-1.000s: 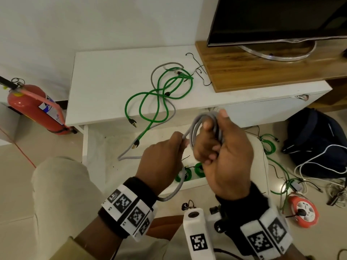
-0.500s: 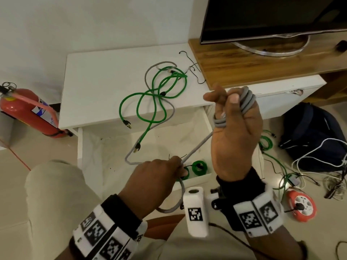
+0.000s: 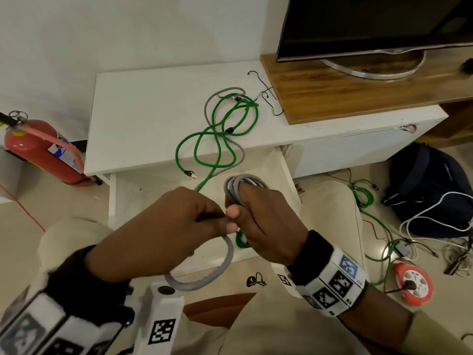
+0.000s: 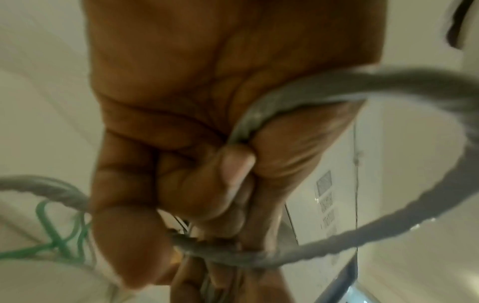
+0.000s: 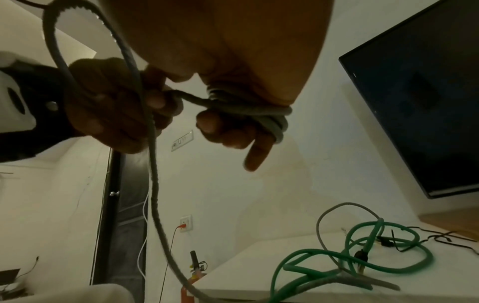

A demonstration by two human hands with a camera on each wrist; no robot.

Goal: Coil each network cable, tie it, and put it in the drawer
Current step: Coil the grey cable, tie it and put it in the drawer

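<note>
Several turns of a grey network cable [image 3: 243, 182] are wound around the fingers of my right hand [image 3: 245, 201], which grips the coil above the open drawer [image 3: 290, 172]. My left hand [image 3: 220, 221] pinches the free strand right beside the right thumb. A slack grey loop [image 3: 217, 272] hangs below both hands. The rest of the grey cable runs up to the white cabinet top [image 3: 143, 119], tangled with a loose green cable [image 3: 222, 134]. In the right wrist view the coil [image 5: 272, 119] wraps my fingers. In the left wrist view the strand [image 4: 388, 225] passes through my fist. A green coil [image 3: 240, 242] lies in the drawer, mostly hidden.
Thin black wire ties [image 3: 268, 98] lie on the cabinet by the wooden shelf [image 3: 358, 93] under the TV [image 3: 371, 26]. A red fire extinguisher [image 3: 38, 149] lies on the floor at left. At right are a dark backpack [image 3: 430, 185], an orange reel [image 3: 412, 283] and loose cables.
My right hand, raised with the coil half a second ago, has come back down. My left hand rose to meet it, and the strand between them shortened into a slack loop.
</note>
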